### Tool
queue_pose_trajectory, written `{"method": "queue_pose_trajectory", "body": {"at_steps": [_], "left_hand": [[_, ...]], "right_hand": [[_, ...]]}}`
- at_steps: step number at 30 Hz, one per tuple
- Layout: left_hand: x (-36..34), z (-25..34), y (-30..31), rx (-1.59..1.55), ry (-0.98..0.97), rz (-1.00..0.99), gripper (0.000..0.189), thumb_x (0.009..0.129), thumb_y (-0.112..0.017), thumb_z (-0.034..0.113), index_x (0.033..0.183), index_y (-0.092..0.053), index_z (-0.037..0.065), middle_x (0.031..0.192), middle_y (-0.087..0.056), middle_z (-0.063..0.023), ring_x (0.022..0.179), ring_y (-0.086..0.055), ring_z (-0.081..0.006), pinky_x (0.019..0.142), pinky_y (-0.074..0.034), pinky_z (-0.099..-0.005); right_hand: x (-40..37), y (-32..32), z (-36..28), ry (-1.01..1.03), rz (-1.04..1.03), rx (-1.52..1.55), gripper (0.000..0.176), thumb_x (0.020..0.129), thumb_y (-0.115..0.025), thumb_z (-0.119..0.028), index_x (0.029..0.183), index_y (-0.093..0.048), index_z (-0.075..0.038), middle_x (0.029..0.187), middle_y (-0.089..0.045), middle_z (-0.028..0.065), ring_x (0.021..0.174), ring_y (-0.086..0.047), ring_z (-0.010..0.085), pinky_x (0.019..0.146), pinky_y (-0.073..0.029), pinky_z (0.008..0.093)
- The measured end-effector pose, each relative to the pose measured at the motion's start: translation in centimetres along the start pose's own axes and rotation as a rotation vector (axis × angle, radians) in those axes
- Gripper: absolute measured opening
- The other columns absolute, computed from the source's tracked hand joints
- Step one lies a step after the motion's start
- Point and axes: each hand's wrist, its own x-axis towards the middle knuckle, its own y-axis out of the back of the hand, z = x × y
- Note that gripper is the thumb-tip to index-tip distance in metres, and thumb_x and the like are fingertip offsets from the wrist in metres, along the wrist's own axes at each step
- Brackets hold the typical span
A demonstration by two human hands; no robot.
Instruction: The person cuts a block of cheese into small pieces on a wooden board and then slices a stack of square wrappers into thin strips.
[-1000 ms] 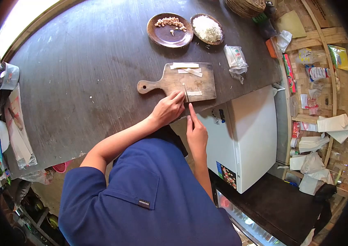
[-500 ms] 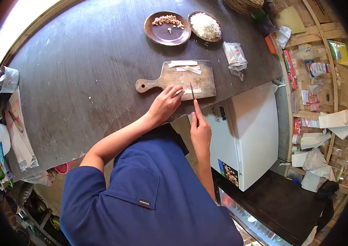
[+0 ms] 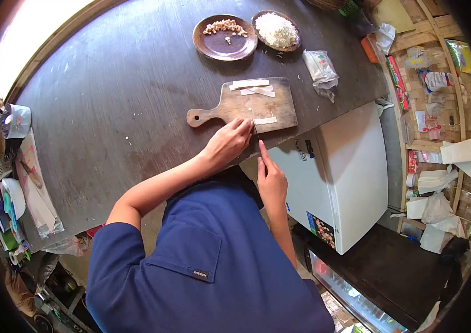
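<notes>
A wooden cutting board (image 3: 286,105) with a round-holed handle lies near the table edge. On its lower part is a flat white strip (image 3: 265,120), of a kind I cannot make out. My left hand (image 3: 228,143) has its fingers pressed together at this strip's left end, hiding what they pinch. My right hand (image 3: 272,176) grips a knife (image 3: 256,129), index finger stretched along it; the thin dark blade meets the strip beside my left fingertips. Several more white strips (image 3: 249,84) lie at the board's far edge, some crossing.
Beyond the board stand a brown plate (image 3: 213,51) with small light-brown pieces and a dish (image 3: 297,40) heaped with white shreds. A plastic-wrapped packet (image 3: 320,67) lies to the right. A white freezer (image 3: 352,166) adjoins the table (image 3: 107,111). Another knife (image 3: 31,173) rests far left.
My right hand has brought the knife blade left, close against my left fingertips. The pale strip end that showed in my left fingers is now mostly hidden. The view has shifted slightly.
</notes>
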Motion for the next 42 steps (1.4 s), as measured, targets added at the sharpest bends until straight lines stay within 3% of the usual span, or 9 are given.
{"method": "queue_pose_trajectory", "body": {"at_steps": [6,13,15,16,19,21,31,40,42], "left_hand": [[-0.7,0.9,0.2,0.053,-0.015,-0.023,0.052,0.087,-0.068,0.016,0.128,-0.064,-0.016,0.133,-0.062,-0.0217,0.125,-0.057,-0.0307,0.112,-0.048,-0.0358],[-1.0,0.7,0.0,0.006,0.025,-0.018,0.053,0.087,-0.068,0.017,0.13,-0.064,-0.015,0.132,-0.063,-0.0194,0.127,-0.057,-0.0291,0.113,-0.048,-0.0353],[-1.2,0.7,-0.2,0.007,0.012,0.015,0.055,0.086,-0.068,0.017,0.13,-0.063,-0.015,0.132,-0.062,-0.0187,0.128,-0.057,-0.0284,0.112,-0.048,-0.0345],[-1.1,0.7,-0.2,0.007,0.014,0.016,0.055,0.086,-0.068,0.017,0.13,-0.063,-0.015,0.132,-0.062,-0.0187,0.128,-0.057,-0.0284,0.112,-0.048,-0.0345],[-1.1,0.8,-0.2,-0.044,0.037,0.035,0.055,0.085,-0.068,0.015,0.131,-0.063,-0.015,0.132,-0.062,-0.0191,0.127,-0.057,-0.0289,0.112,-0.049,-0.0343],[-1.3,0.9,-0.1,-0.076,0.043,0.035,0.056,0.083,-0.069,0.015,0.131,-0.063,-0.015,0.132,-0.062,-0.0192,0.127,-0.057,-0.0295,0.112,-0.049,-0.0352],[-1.6,0.6,-0.8,-0.068,0.043,0.027,0.057,0.086,-0.07,0.015,0.134,-0.062,-0.014,0.132,-0.062,-0.0194,0.132,-0.054,-0.0319,0.115,-0.046,-0.0374],[-2.1,1.1,-1.5,-0.141,0.135,0.039,0.062,0.086,-0.071,0.019,0.139,-0.059,-0.012,0.135,-0.059,-0.0178,0.13,-0.055,-0.032,0.116,-0.045,-0.0391],[-2.3,1.2,-1.7,-0.095,0.13,0.073,0.061,0.087,-0.071,0.019,0.14,-0.06,-0.008,0.135,-0.06,-0.0152,0.13,-0.054,-0.0309,0.117,-0.044,-0.0412]], "right_hand": [[0.9,-1.1,0.2,-0.011,0.013,-0.054,0.05,0.111,-0.055,-0.03,0.159,-0.05,-0.042,0.084,-0.068,0.0161,0.077,-0.071,0.0385,0.07,-0.056,0.0495],[2.3,-0.7,-0.3,0.072,0.095,0.071,0.049,0.111,-0.056,-0.03,0.158,-0.052,-0.041,0.083,-0.068,0.0142,0.075,-0.07,0.0374,0.069,-0.055,0.049],[1.2,0.4,-0.8,-0.042,-0.055,0.042,0.049,0.112,-0.056,-0.028,0.159,-0.051,-0.038,0.107,-0.076,0.0193,0.09,-0.072,0.0418,0.077,-0.055,0.0495],[0.9,0.5,-0.8,-0.041,-0.056,0.041,0.049,0.112,-0.056,-0.028,0.159,-0.051,-0.038,0.107,-0.076,0.0193,0.09,-0.072,0.0418,0.077,-0.055,0.0495],[0.4,0.2,-0.9,-0.089,-0.088,-0.015,0.049,0.112,-0.056,-0.029,0.159,-0.051,-0.039,0.101,-0.075,0.0191,0.088,-0.072,0.0415,0.077,-0.055,0.0491],[0.9,-0.9,-0.3,-0.016,0.002,-0.028,0.049,0.111,-0.056,-0.03,0.159,-0.051,-0.041,0.082,-0.067,0.014,0.075,-0.071,0.0371,0.069,-0.056,0.0485],[0.6,0.5,-1.5,-0.071,-0.042,0.052,0.048,0.111,-0.057,-0.027,0.158,-0.053,-0.039,0.094,-0.072,0.0192,0.084,-0.072,0.0397,0.074,-0.054,0.0478],[2.0,-1.1,-1.2,0.08,0.09,0.056,0.05,0.111,-0.056,-0.029,0.159,-0.051,-0.04,0.08,-0.066,0.014,0.073,-0.069,0.0372,0.068,-0.055,0.0491],[1.3,0.4,-1.9,-0.082,-0.045,0.093,0.048,0.111,-0.057,-0.028,0.158,-0.053,-0.038,0.107,-0.076,0.0213,0.093,-0.073,0.041,0.079,-0.056,0.048]]}}
